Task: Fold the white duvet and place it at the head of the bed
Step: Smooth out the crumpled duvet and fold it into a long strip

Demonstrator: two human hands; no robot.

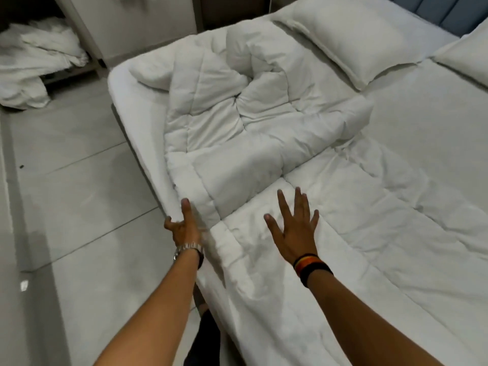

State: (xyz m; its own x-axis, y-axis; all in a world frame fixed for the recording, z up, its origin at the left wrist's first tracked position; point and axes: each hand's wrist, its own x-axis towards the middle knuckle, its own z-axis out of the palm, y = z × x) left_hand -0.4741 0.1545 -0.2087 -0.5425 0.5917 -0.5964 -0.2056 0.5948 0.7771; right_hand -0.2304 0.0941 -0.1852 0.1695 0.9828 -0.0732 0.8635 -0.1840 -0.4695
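Both hands' fingers [299, 207] touch the white duvet [264, 143].

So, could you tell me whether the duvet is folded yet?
Only partly: one crumpled section of the duvet is turned back over itself, the rest lies spread.

Soft, even indoor light falls on a white bed [422, 180], flattening the scene into pale grey-white tones with little contrast. Shallow shadows mark the folds of the duvet [237, 114]; a darker shadow lies under the bed's near edge. A small bright glare spot shines on the floor [79, 180] at lower left. Wide-angle distortion bends lines toward the frame edges. The picture is slightly soft overall, with faint motion blur at the left hand [184, 225].
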